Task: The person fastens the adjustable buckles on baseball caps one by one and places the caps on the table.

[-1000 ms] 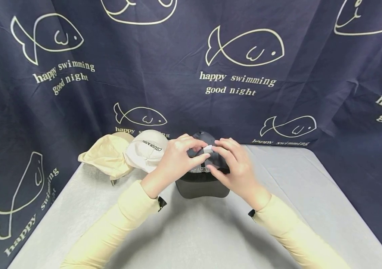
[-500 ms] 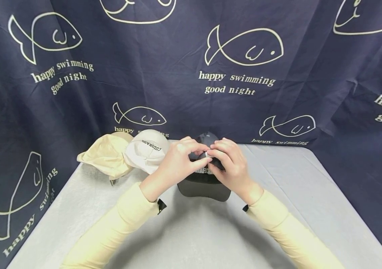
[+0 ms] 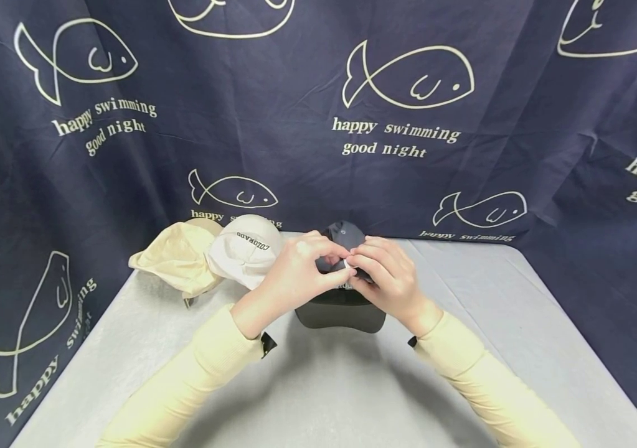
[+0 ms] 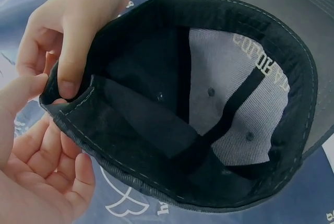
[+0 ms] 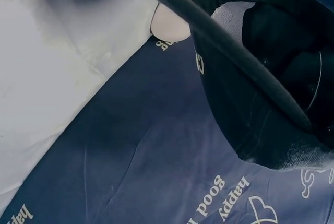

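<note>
A dark cap (image 3: 343, 314) with a grey brim hangs above the table, brim toward me and inside facing up. My left hand (image 3: 298, 264) and right hand (image 3: 390, 277) meet at its back edge, each pinching it. A small white tab (image 3: 347, 263) shows between the fingertips. In the left wrist view, the right thumb dips inside the cap's band, while the left hand (image 4: 39, 182) pinches the edge from below. Lettering and pale mesh-like front panels show inside the cap (image 4: 141, 135). The right wrist view holds part of the cap (image 5: 229, 98); no hand is identifiable there.
To the left, a white cap (image 3: 251, 246) lettered COLORADO and a cream cap (image 3: 175, 258) sit side by side, partly past the table's left edge. A light grey cloth covers the table (image 3: 329, 398). A navy curtain (image 3: 307, 137) with fish prints hangs behind and at both sides.
My right hand has moved slightly left, closer to the left hand, and the fingertips now meet. Less of the white tab shows. The dark cap has shifted slightly; the other caps stay put.
</note>
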Motion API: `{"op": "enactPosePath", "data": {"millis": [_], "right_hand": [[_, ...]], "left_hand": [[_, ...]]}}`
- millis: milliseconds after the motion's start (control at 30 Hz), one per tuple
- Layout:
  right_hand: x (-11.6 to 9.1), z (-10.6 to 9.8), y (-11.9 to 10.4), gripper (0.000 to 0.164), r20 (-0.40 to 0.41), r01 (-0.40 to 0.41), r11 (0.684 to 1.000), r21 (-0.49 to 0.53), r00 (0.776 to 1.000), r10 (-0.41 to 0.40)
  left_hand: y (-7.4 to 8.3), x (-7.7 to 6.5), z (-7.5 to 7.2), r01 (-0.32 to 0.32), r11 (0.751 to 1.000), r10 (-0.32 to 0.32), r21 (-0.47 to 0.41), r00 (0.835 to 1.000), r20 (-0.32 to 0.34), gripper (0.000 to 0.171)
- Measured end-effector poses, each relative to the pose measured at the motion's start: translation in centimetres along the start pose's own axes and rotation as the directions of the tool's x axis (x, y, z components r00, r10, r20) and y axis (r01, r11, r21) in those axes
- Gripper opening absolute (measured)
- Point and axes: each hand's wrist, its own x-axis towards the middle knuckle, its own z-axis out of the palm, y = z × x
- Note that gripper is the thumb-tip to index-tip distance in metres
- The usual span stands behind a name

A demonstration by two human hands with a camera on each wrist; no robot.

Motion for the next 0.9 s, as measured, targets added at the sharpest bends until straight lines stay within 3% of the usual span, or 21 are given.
{"op": "enactPosePath", "data": {"millis": [133,333,500,767,900], "right_hand": [[0.2,-0.3,-0.1,0.015,-0.006,0.013,1.000,0.021,1.000,-0.013],[0.4,-0.6,-0.1,0.023,-0.006,0.029,0.998,0.050,1.000,-0.029],[0.3,-0.9,-0.1,0.017,0.030,0.036,0.997,0.074,0.999,-0.038],[0.5,-1.6,-0.2,0.012,0.079,0.036,0.993,0.112,0.996,-0.045],[0.6,-1.9,-0.3,0.010,0.087,0.043,0.993,0.109,0.995,-0.053]], "left_hand": [[0.2,-0.1,0.0,0.014,1.000,-0.015,0.004,1.000,0.013,0.014],[0.3,-0.3,-0.1,-0.015,1.000,0.015,0.017,1.000,0.018,0.018],[0.2,-0.5,-0.7,-0.024,1.000,0.024,0.011,1.000,0.001,0.017],[-0.5,-0.7,-2.0,0.063,0.998,-0.063,0.027,0.998,-0.029,0.013],[-1.2,-0.9,-2.2,0.078,0.996,-0.076,0.033,0.996,-0.049,0.013]]}}
